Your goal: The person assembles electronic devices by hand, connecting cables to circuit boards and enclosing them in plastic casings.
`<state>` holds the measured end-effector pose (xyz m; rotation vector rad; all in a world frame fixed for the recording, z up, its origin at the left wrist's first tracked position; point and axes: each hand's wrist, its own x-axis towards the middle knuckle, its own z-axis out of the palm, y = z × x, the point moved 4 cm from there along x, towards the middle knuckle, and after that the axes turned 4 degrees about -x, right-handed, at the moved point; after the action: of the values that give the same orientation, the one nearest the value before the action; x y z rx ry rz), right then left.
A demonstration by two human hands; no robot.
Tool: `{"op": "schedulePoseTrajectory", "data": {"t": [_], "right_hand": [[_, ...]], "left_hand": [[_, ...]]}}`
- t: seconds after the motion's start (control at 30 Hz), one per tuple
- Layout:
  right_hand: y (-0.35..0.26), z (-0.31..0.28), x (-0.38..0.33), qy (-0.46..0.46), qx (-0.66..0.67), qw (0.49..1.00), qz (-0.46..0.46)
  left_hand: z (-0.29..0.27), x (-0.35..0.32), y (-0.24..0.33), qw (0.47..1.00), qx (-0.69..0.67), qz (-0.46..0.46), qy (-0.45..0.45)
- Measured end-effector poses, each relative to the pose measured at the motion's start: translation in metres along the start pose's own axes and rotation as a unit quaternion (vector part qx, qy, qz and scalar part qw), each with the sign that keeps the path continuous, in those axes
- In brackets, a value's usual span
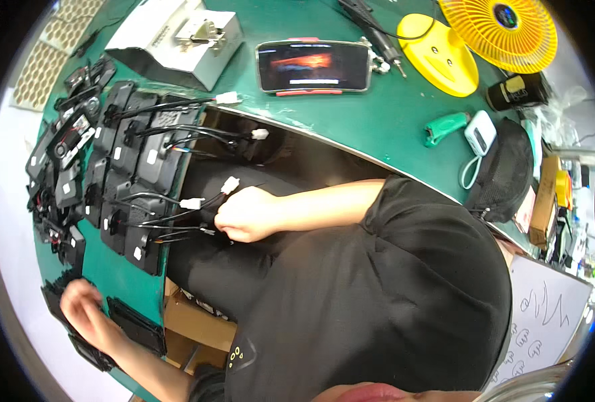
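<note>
At the lower left, my left hand [85,309] is over some flat black panels [135,324] lying at the table's edge. Its fingers are blurred, and whether they grip a panel cannot be told. My right hand [247,216] is closed above my lap, next to the ends of black cables [177,218]. What its curled fingers hold, if anything, is hidden. Those cables carry white connectors [191,204] and run from black plastic housings [113,231] laid in rows on the green table. Further housings [158,161] with cables stand just beyond.
Small black assemblies [69,144] are heaped at the far left. A white box [177,40], a phone [314,65] with a lit screen, an electric screwdriver [376,33] and a yellow fan [438,57] stand at the back. A black mesh pouch [505,171] lies at right.
</note>
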<state>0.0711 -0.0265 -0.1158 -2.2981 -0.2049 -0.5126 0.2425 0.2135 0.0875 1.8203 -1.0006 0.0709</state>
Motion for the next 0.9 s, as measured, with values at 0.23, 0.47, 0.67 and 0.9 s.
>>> {"op": "schedulePoseTrajectory", "data": {"t": [0.23, 0.47, 0.67, 0.9], "right_hand": [[-0.004, 0.002, 0.003, 0.015, 0.019, 1.000, 0.015], [-0.009, 0.004, 0.001, 0.050, 0.012, 0.998, -0.041], [-0.010, 0.002, 0.000, 0.027, -0.047, 0.998, -0.019], [-0.013, 0.003, 0.008, 0.030, -0.078, 0.996, 0.005]], "left_hand": [[0.070, -0.193, -0.003, 0.927, 0.300, 0.203, -0.094], [0.085, -0.372, -0.183, 0.861, 0.432, -0.243, 0.111], [0.115, -0.368, -0.244, 0.848, 0.498, -0.181, -0.008], [0.157, -0.350, -0.334, 0.802, 0.567, -0.074, -0.173]]}}
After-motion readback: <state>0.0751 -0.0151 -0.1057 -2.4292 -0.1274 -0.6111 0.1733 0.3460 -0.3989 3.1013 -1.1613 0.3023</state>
